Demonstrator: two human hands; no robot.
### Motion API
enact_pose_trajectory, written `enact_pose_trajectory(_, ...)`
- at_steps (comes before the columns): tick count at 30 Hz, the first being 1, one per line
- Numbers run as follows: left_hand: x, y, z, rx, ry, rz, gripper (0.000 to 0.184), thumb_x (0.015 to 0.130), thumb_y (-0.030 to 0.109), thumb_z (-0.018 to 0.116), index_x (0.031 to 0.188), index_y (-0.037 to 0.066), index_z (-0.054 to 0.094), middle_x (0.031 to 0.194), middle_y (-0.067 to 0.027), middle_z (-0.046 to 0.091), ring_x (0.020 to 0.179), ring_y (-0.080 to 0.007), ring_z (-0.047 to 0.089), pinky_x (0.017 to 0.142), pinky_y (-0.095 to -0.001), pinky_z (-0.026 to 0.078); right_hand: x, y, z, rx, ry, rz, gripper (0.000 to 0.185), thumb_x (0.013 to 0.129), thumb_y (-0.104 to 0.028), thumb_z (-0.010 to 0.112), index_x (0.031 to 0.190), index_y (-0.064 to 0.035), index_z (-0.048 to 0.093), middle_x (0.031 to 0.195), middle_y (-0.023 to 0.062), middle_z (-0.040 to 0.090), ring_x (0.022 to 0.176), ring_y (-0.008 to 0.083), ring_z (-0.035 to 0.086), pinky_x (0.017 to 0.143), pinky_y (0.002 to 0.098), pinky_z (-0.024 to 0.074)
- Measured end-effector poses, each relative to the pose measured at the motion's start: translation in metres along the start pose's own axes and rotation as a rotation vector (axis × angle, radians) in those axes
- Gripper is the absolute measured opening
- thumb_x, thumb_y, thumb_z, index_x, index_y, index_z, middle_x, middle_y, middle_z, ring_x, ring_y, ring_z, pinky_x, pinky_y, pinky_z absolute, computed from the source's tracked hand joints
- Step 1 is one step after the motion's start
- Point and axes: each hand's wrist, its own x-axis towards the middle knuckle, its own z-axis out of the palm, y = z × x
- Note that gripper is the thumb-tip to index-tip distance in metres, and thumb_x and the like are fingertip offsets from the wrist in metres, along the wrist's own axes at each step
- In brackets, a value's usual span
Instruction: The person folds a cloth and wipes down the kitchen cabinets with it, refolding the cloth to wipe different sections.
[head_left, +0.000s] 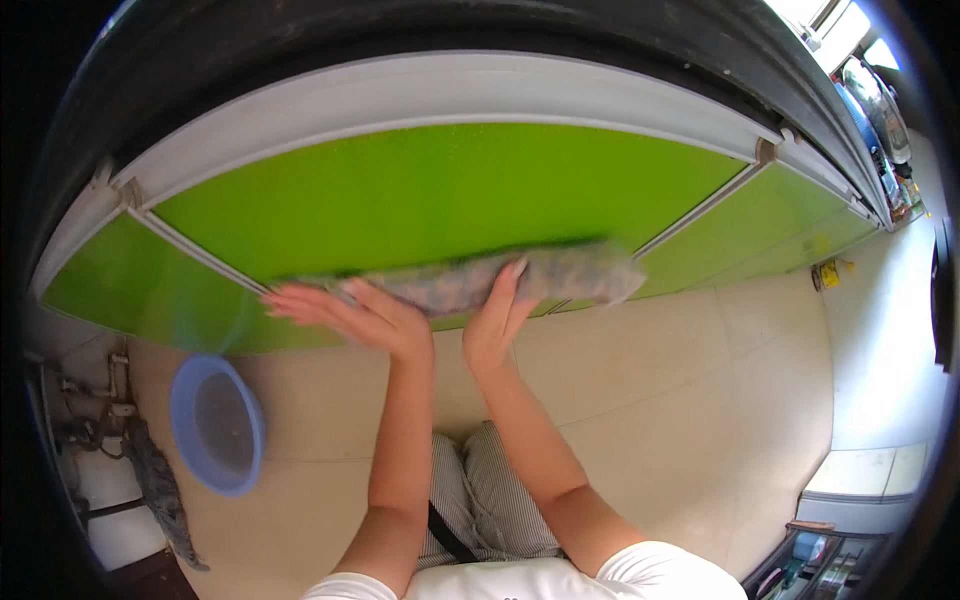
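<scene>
A patterned cloth (460, 284), bunched into a long strip and blurred, lies against the lower part of a glossy green cabinet front (420, 200). My left hand (355, 312) presses on the cloth's left part with its fingers stretched out to the left. Near the middle of the cloth, my right hand (500, 308) rests palm forward with its fingers extended upward. The two wrists are close together but apart. The cloth's right end reaches past my right hand, and some fingertips are blurred.
A blue basin (255, 420) stands on the tiled floor (330, 410) at the left. Pipes and a dark cloth (160, 490) are beyond it. A dark countertop edge (400, 35) overhangs the cabinet. At the right are a yellow container (828, 275) and a rack (820, 565).
</scene>
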Motion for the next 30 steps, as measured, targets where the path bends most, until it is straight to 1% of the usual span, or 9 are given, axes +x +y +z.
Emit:
enact_pose_trajectory(5, 0.085, 0.069, -0.01, -0.119, 0.122, 0.147, 0.06, 0.096, 0.03, 0.034, 0.144, 0.001, 0.01, 0.15, -0.0205, 0.003, 0.136, -0.0446, -0.001, 0.106, -0.0568, -0.004, 0.053, -0.103, 0.067, -0.041, 0.25, -0.364, 0.062, 0.094, -0.018, 0.046, 0.138, 0.0089, 0.012, 0.143, 0.0194, 0.023, 0.129, 0.0256, 0.025, 0.108, 0.0354, 0.0155)
enact_pose_trajectory(10, 0.073, 0.051, 0.0, -0.118, 0.138, 0.314, 0.063, 0.095, 0.033, 0.035, 0.144, 0.001, 0.01, 0.149, -0.022, 0.004, 0.136, -0.046, 0.002, 0.106, -0.0568, -0.002, 0.065, -0.08, 0.07, -0.069, 0.217, -0.667, 0.055, 0.093, -0.016, 0.046, 0.134, 0.0093, 0.019, 0.136, 0.0173, 0.031, 0.121, 0.0248, 0.033, 0.103, 0.0354, 0.0233)
enact_pose_trajectory(15, -0.015, -0.037, 0.011, -0.02, -0.014, 0.247, 0.069, 0.094, 0.042, 0.034, 0.144, 0.001, 0.008, 0.149, -0.0222, -0.002, 0.135, -0.047, -0.003, 0.105, -0.0596, -0.001, -0.002, 0.045, 0.012, -0.112, 0.026, -0.262, 0.035, 0.095, -0.017, 0.04, 0.118, 0.0089, 0.037, 0.113, 0.0142, 0.045, 0.1, 0.0216, 0.041, 0.091, 0.0326, 0.0324)
enact_pose_trajectory(19, -0.118, -0.148, 0.018, 0.075, -0.235, 0.195, 0.072, 0.094, 0.039, 0.035, 0.143, -0.001, -0.001, 0.147, -0.0259, -0.011, 0.135, -0.0468, -0.007, 0.106, -0.0575, -0.001, -0.062, 0.151, -0.06, -0.604, -0.176, 0.265, 0.034, 0.097, -0.024, 0.035, 0.095, 0.0081, 0.046, 0.09, 0.0143, 0.049, 0.083, 0.0223, 0.043, 0.076, 0.0354, 0.0362)
enact_pose_trajectory(21, -0.156, -0.184, 0.014, 0.105, -0.392, 0.134, 0.074, 0.095, 0.033, 0.037, 0.141, -0.004, -0.007, 0.145, -0.0275, -0.016, 0.135, -0.0456, -0.01, 0.108, -0.0538, -0.002, -0.076, 0.189, -0.09, -0.784, -0.286, 0.258, 0.039, 0.098, -0.028, 0.036, 0.086, 0.0078, 0.046, 0.082, 0.0136, 0.049, 0.077, 0.0226, 0.044, 0.069, 0.0375, 0.0358)
enact_pose_trajectory(24, -0.161, -0.18, 0.014, 0.016, -0.42, 0.01, 0.075, 0.095, 0.033, 0.038, 0.14, -0.004, -0.01, 0.145, -0.0275, -0.018, 0.135, -0.0452, -0.011, 0.108, -0.0531, -0.002, -0.085, 0.207, -0.089, -0.701, -0.1, 0.124, 0.048, 0.097, -0.032, 0.034, 0.067, 0.0038, 0.043, 0.056, 0.0099, 0.042, 0.055, 0.0241, 0.042, 0.057, 0.0387, 0.031)
enact_pose_trajectory(26, -0.149, -0.16, 0.013, 0.018, -0.406, -0.006, 0.072, 0.096, 0.032, 0.036, 0.141, -0.004, -0.009, 0.145, -0.0275, -0.017, 0.135, -0.0439, -0.011, 0.108, -0.0521, -0.002, -0.07, 0.163, -0.09, -0.548, -0.187, 0.48, 0.044, 0.096, -0.033, 0.039, 0.086, 0.0088, 0.048, 0.084, 0.0146, 0.049, 0.076, 0.0227, 0.045, 0.074, 0.0353, 0.0348)
enact_pose_trajectory(28, -0.131, -0.134, 0.006, 0.004, -0.368, -0.047, 0.07, 0.097, 0.031, 0.035, 0.141, -0.003, -0.008, 0.145, -0.0276, -0.016, 0.135, -0.0436, -0.01, 0.108, -0.0521, -0.001, -0.063, 0.14, -0.091, -0.447, -0.243, 0.566, 0.039, 0.095, -0.03, 0.043, 0.087, 0.0081, 0.049, 0.088, 0.0146, 0.05, 0.079, 0.0195, 0.044, 0.075, 0.0332, 0.0361)
enact_pose_trajectory(30, -0.111, -0.103, 0.007, -0.028, -0.304, -0.117, 0.068, 0.097, 0.029, 0.035, 0.142, -0.002, -0.006, 0.146, -0.0276, -0.014, 0.135, -0.0444, -0.008, 0.108, -0.053, 0.001, -0.056, 0.134, -0.092, -0.416, -0.268, 0.381, 0.033, 0.095, -0.022, 0.045, 0.072, 0.0018, 0.047, 0.069, 0.0099, 0.046, 0.063, 0.0144, 0.04, 0.06, 0.0324, 0.035)
